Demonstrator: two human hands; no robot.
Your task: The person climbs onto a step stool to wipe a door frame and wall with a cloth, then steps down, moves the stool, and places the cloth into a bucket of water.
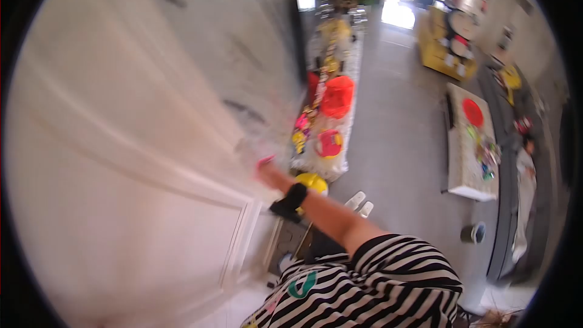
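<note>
Blur covers right hand (pixel 271 176) near the pale wall (pixel 152 158), so I cannot tell whether its fingers are closed; a pink thing (pixel 265 161) shows at them, beyond the near left corner of the cloth-covered cabinet (pixel 337 169). Black wristband (pixel 289 203) partly hides a yellow object (pixel 311 181). Along the cabinet's right edge stand a red container (pixel 337 97) and, nearer, a red-yellow item (pixel 330 144); any writing is too small to read.

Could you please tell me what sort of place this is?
Probably a living room in a home: a long grey sofa, a low table beside it, and white slippers on the floor.
</note>
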